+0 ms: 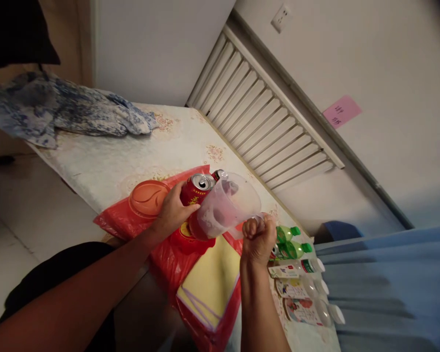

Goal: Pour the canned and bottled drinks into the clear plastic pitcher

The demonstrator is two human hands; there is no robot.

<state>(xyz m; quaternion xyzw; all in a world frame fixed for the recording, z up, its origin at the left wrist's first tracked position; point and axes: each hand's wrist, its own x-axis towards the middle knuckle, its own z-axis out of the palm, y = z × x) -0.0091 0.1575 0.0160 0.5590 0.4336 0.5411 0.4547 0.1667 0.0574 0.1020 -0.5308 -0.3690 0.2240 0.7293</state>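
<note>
My left hand is wrapped round a red drink can with a silver top, held over a red plastic bag on the table. My right hand is a closed fist on the handle of a clear plastic jug, which is tilted on its side with its mouth facing up and right. The jug touches the can's right side. A second red can top shows just behind. An orange round lid lies on the bag left of my left hand.
Yellow sheets lie on the bag. Green and clear bottles lie on the table's right end. A blue patterned cloth covers the far left of the table. A white radiator runs along the wall.
</note>
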